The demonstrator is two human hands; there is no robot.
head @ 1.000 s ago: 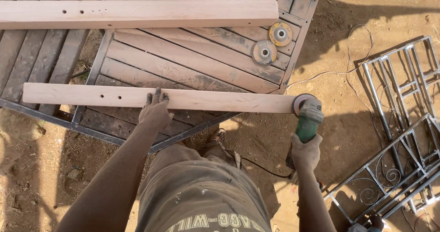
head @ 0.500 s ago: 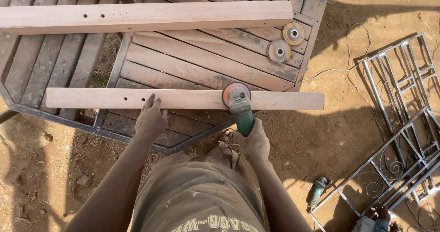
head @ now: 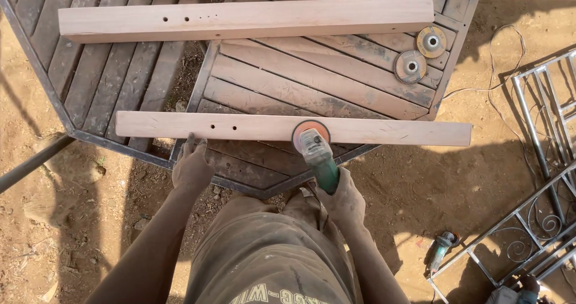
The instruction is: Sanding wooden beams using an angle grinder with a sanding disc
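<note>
A: Wood plank (head: 384, 130), the near one, lies crosswise along the front edge of the slatted surface (head: 312, 82), w/ its right end hanging out past the corner over the dirt. Why so close to the edge?

B: Prob so the person can stand right against it. Both arms reach it w/o leaning, and the metal frame under the front edge carries it.

A: Left hand (head: 192, 169)?

B: Mostly flat, fingers spread and tips pressed on the plank's near edge, just left of the two drilled holes. Grips nothing; looks like it's pinning the plank so it won't slide or chatter.

A: Right hand (head: 343, 203)?

B: Wrapped closed round the green body of the angle grinder (head: 317, 157), low on the handle end. Orange disc sits flat on the plank's top face, about mid-length. Tool held nearly in line w/ the forearm, which I'd judge gives control of the pressure.

A: Other stuff?

B: Second plank (head: 246, 19) lies parallel further back, small holes in it too, apart from the first. Two spare discs (head: 420, 55) lie side by side on the slats near the right corner, within reach but clear of the work. Another green grinder (head: 441, 248) lies on the ground at right, beside a metal grille (head: 540, 220).
</note>
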